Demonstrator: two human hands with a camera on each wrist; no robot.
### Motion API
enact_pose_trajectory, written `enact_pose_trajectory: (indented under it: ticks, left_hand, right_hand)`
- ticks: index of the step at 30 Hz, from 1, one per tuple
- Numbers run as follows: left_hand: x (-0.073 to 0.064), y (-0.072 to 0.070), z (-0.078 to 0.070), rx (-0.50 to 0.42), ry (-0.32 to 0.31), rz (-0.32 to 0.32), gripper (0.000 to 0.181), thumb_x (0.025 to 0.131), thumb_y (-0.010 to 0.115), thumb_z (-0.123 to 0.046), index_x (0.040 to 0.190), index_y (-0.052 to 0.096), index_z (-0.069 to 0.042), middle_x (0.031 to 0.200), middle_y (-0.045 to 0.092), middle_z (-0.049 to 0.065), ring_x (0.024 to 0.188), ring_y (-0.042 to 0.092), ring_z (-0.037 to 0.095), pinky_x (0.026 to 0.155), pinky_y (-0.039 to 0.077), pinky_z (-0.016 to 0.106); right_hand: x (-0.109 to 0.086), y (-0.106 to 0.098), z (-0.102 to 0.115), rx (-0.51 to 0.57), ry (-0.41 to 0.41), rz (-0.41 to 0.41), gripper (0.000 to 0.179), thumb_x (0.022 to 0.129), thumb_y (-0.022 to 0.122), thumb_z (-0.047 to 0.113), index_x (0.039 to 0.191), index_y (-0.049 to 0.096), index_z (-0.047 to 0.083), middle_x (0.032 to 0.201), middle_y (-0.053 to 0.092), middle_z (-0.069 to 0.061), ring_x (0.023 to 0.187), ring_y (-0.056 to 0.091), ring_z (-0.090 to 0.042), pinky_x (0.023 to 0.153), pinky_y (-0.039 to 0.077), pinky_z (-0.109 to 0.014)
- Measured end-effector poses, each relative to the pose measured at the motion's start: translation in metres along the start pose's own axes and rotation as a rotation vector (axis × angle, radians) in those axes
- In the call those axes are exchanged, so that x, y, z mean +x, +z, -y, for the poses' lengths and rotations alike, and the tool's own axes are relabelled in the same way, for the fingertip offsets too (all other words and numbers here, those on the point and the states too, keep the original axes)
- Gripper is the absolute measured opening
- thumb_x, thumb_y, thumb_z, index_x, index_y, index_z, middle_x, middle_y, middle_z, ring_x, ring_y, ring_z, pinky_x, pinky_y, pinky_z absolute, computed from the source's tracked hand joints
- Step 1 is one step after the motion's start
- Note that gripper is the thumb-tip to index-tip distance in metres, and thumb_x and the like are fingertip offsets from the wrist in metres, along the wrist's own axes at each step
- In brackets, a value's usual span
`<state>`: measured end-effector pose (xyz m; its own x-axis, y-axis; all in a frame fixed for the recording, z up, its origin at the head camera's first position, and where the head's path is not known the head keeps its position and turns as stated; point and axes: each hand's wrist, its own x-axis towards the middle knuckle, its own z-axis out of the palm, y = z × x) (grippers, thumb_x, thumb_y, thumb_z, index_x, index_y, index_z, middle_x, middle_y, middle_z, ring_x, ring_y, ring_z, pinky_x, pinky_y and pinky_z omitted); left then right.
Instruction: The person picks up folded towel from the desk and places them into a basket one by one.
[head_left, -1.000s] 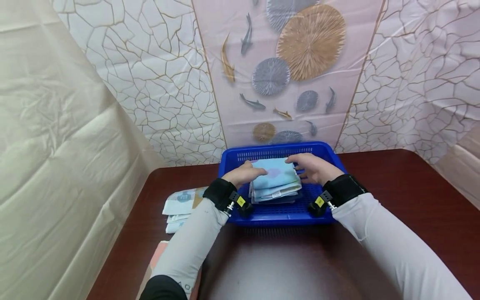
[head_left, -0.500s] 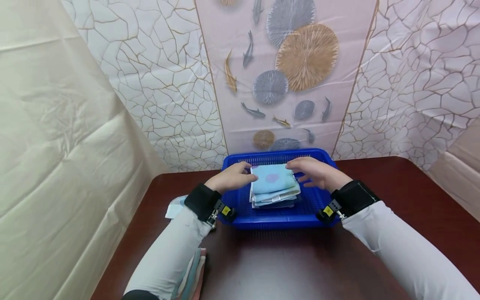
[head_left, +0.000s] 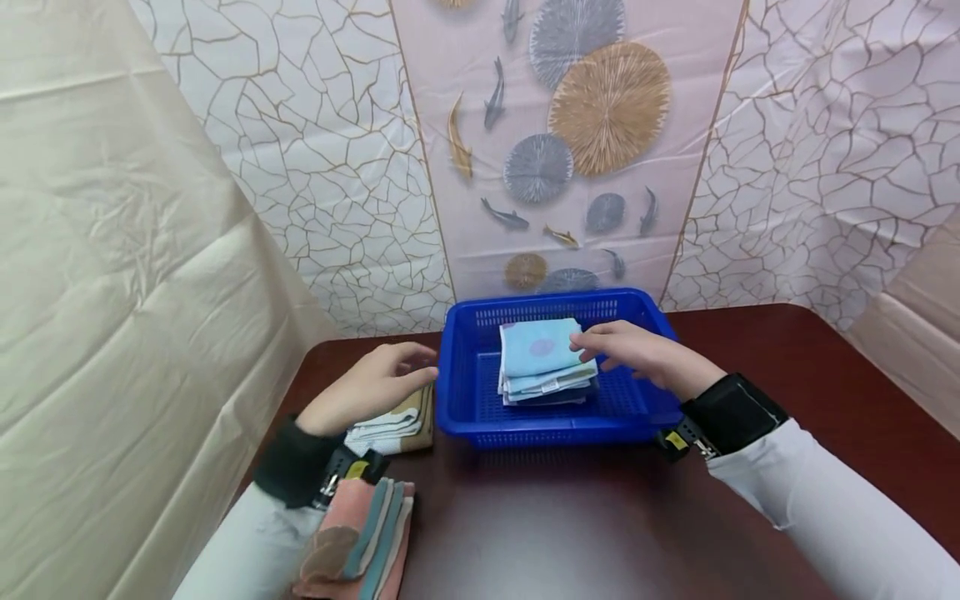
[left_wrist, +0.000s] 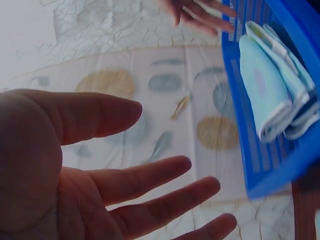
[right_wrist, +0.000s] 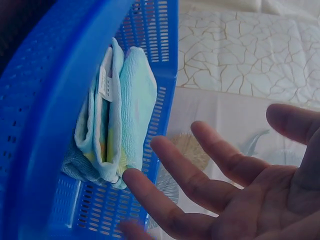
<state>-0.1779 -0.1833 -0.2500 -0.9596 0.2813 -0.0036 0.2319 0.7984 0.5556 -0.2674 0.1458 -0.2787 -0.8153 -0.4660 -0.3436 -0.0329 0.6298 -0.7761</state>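
A folded light blue towel (head_left: 536,350) with a purple spot lies on top of a small stack inside the blue plastic basket (head_left: 525,429). Beneath it a dark blue folded cloth shows at the edge. My right hand (head_left: 637,354) hovers at the stack's right side, fingers spread and holding nothing; in the right wrist view a fingertip overlaps the towel's corner (right_wrist: 117,170). My left hand (head_left: 375,385) is outside the basket on its left, fingers extended and free of any object. Below that hand lies a folded white and brown towel (head_left: 397,425).
Nearer the front left, a folded pink, teal and brown towel (head_left: 367,533) lies on the dark red-brown table (head_left: 570,517). A patterned curtain (head_left: 360,167) hangs right behind the basket, and a beige cloth (head_left: 135,292) borders the left side.
My left hand has moved away from the towel stack, leftward out of the basket toward the towels on the table. My right hand has drawn back slightly rightward. The stack stays in place.
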Motion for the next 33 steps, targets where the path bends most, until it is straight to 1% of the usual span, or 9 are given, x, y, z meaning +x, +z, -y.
enact_pose_trajectory:
  ticks: [1,3,8,12,16,20,24,29,33]
  left_hand:
    - [-0.007,-0.001,0.005,-0.002,0.007,-0.009,0.040,0.094,0.050,-0.034,0.124,0.056,-0.007,0.121,0.060,0.010,0.111,0.057,0.027,0.090,0.048,0.044]
    - [-0.021,-0.003,0.013,0.000,0.009,-0.026,0.039,0.095,0.050,-0.035,0.122,0.058,-0.008,0.121,0.061,0.010,0.111,0.057,0.028,0.089,0.047,0.044]
    - [-0.054,-0.005,0.031,0.007,-0.037,-0.056,0.041,0.094,0.051,-0.036,0.123,0.056,-0.008,0.123,0.059,0.011,0.113,0.055,0.032,0.089,0.047,0.047]
    - [-0.081,-0.005,0.044,0.009,-0.095,-0.078,0.046,0.094,0.051,-0.040,0.128,0.051,-0.009,0.127,0.056,0.011,0.112,0.055,0.029,0.088,0.047,0.046]
    - [-0.104,-0.006,0.054,-0.029,-0.164,-0.100,0.048,0.092,0.052,-0.043,0.128,0.051,-0.011,0.124,0.057,0.010,0.110,0.056,0.025,0.085,0.049,0.042]
    - [-0.118,-0.005,0.060,-0.039,-0.207,-0.093,0.049,0.091,0.053,-0.047,0.124,0.053,-0.011,0.119,0.060,0.009,0.108,0.057,0.024,0.084,0.050,0.041]
    - [-0.128,-0.005,0.065,-0.038,-0.218,-0.083,0.046,0.091,0.052,-0.047,0.123,0.055,-0.013,0.118,0.061,0.006,0.109,0.056,0.024,0.085,0.048,0.043]
    - [-0.139,-0.001,0.072,-0.045,-0.213,-0.082,0.043,0.092,0.052,-0.044,0.122,0.055,-0.015,0.118,0.061,0.004,0.110,0.055,0.022,0.084,0.048,0.042]
    - [-0.148,0.006,0.080,-0.072,-0.207,-0.058,0.041,0.092,0.052,-0.043,0.123,0.055,-0.016,0.120,0.059,0.002,0.115,0.052,0.022,0.086,0.046,0.042]
  right_hand:
    - [-0.003,0.001,-0.001,-0.011,-0.007,-0.002,0.065,0.091,0.042,0.058,0.136,0.041,0.010,0.138,0.044,-0.018,0.129,0.033,-0.043,0.094,0.026,-0.069]
    - [-0.008,0.003,-0.002,-0.027,-0.048,-0.007,0.063,0.092,0.044,0.054,0.135,0.043,0.008,0.135,0.046,-0.018,0.129,0.035,-0.043,0.096,0.027,-0.066]
    - [-0.015,0.010,-0.003,-0.055,-0.127,-0.041,0.057,0.094,0.045,0.047,0.132,0.046,0.003,0.130,0.048,-0.018,0.124,0.039,-0.037,0.101,0.033,-0.050]
    - [-0.023,0.017,-0.006,-0.064,-0.116,-0.037,0.056,0.094,0.046,0.047,0.132,0.047,0.005,0.132,0.046,-0.018,0.123,0.040,-0.036,0.097,0.035,-0.051]
    - [-0.030,0.022,-0.007,-0.077,-0.115,-0.037,0.056,0.093,0.047,0.048,0.130,0.048,0.007,0.133,0.046,-0.018,0.123,0.040,-0.037,0.093,0.038,-0.052]
    - [-0.036,0.023,-0.012,-0.104,-0.131,-0.059,0.054,0.092,0.047,0.049,0.125,0.052,0.007,0.129,0.050,-0.017,0.120,0.043,-0.035,0.094,0.038,-0.050]
    - [-0.040,0.025,-0.020,-0.111,-0.138,-0.063,0.053,0.093,0.047,0.049,0.123,0.054,0.007,0.126,0.053,-0.015,0.118,0.044,-0.033,0.094,0.038,-0.050]
    - [-0.044,0.031,-0.030,-0.074,-0.155,-0.032,0.047,0.094,0.047,0.045,0.123,0.055,0.008,0.124,0.055,-0.012,0.117,0.045,-0.030,0.092,0.039,-0.048]
    - [-0.045,0.036,-0.036,-0.081,-0.177,-0.045,0.044,0.094,0.048,0.041,0.122,0.056,0.007,0.124,0.055,-0.014,0.112,0.048,-0.028,0.089,0.042,-0.044]
